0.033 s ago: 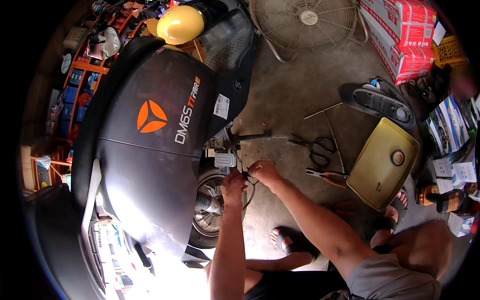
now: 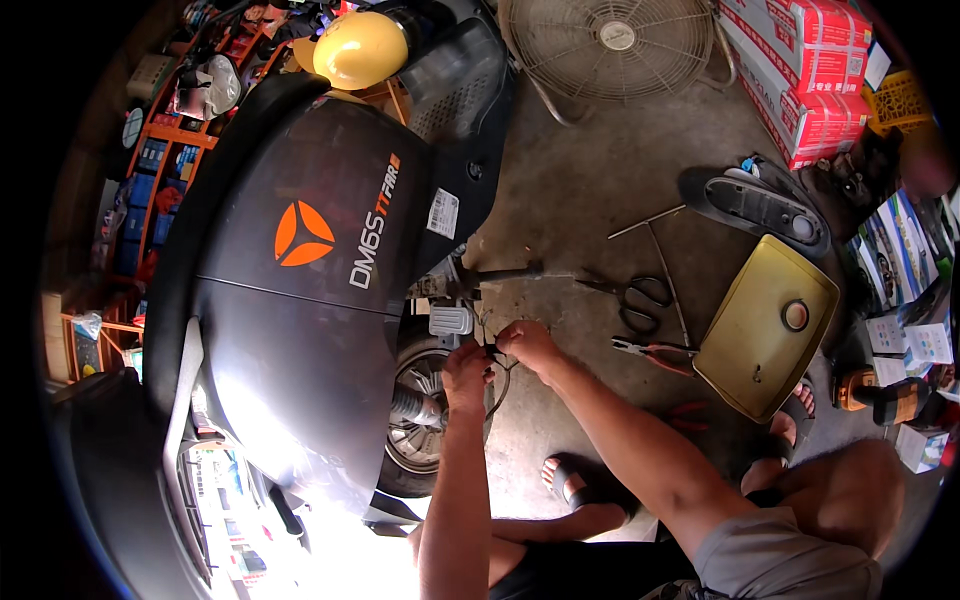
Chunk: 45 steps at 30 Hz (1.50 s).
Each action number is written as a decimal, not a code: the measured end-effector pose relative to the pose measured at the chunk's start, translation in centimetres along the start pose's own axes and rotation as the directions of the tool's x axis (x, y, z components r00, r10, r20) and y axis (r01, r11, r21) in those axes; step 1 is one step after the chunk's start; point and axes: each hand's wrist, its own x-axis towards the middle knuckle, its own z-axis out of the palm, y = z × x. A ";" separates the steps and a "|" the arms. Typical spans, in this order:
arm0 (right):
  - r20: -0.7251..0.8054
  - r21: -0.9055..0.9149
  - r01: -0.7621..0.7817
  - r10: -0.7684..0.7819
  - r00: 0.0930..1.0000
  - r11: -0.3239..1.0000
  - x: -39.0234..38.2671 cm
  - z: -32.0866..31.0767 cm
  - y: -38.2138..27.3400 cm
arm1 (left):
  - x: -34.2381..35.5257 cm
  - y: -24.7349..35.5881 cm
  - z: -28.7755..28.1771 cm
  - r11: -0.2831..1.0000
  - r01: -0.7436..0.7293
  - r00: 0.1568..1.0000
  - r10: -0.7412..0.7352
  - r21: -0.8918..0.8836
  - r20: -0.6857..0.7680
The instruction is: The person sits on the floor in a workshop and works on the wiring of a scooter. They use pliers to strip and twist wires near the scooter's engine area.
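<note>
Both my hands meet beside the rear wheel (image 2: 412,455) of a dark grey scooter (image 2: 310,350). My left hand (image 2: 467,376) is closed, its fingers pinching a thin dark wire (image 2: 507,385). Just to its right, my right hand (image 2: 530,345) pinches the same bunch of wires close to the left fingertips. A small black piece shows between the two hands, too small to make out. Thin wires rise above the fingers next to a silver finned box (image 2: 451,320). A looped cable hangs below them by the wheel.
On the concrete floor to the right lie scissors (image 2: 640,300), pliers (image 2: 655,352), a T-shaped metal rod (image 2: 665,265) and a yellow tray (image 2: 745,350) holding a tape roll (image 2: 795,316). A floor fan (image 2: 615,60) and red-white boxes (image 2: 820,90) stand farther off. My sandalled feet are below.
</note>
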 end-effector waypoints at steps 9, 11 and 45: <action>0.157 0.216 -0.095 0.062 0.986 0.972 0.7 -0.6 -0.3 | 0.8 -1.2 0.0 0.962 -0.192 0.975 0.210 0.194 -0.077; 0.200 0.216 -0.095 0.051 0.978 0.972 1.0 -1.2 -0.1 | 1.0 -1.4 0.1 0.888 -0.291 0.937 0.340 0.355 -0.081; -0.093 -0.618 0.402 -0.570 0.816 0.676 -2.8 0.8 -1.7 | -3.1 3.6 2.2 0.788 -0.438 0.887 0.457 0.433 0.066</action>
